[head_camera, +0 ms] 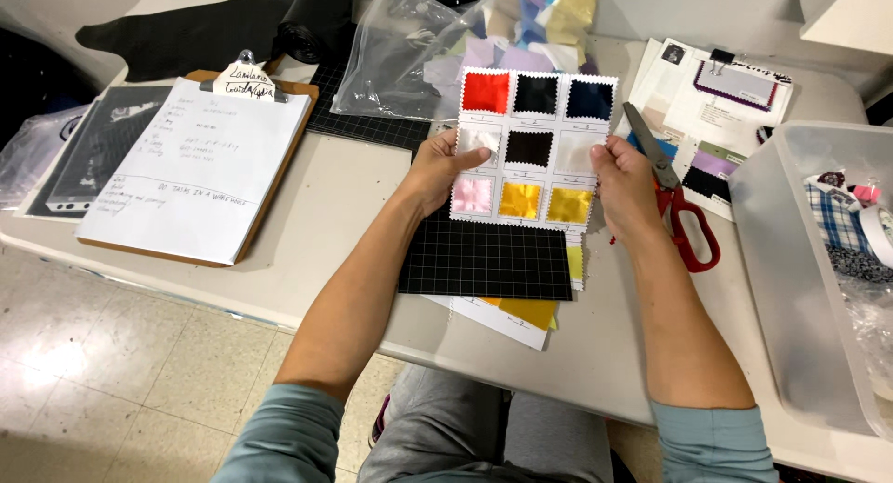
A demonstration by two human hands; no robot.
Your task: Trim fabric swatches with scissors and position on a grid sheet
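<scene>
I hold up a white swatch card [534, 102] with zigzag edges that carries a grid of fabric squares in red, black, navy, white, pink and yellow. My left hand [439, 170] grips its left edge with the thumb on a white square. My right hand [621, 179] pinches its right edge. Under the card lies a black gridded sheet [486, 260], with yellow fabric [532, 312] and white paper showing beneath it.
Red-handled scissors [677, 209] lie right of my right hand. A clipboard [200, 158] with handwritten paper sits left. A clear bag [400, 60] of fabric scraps lies behind. More sample sheets [716, 111] and a clear plastic bin [819, 288] of cloth stand right.
</scene>
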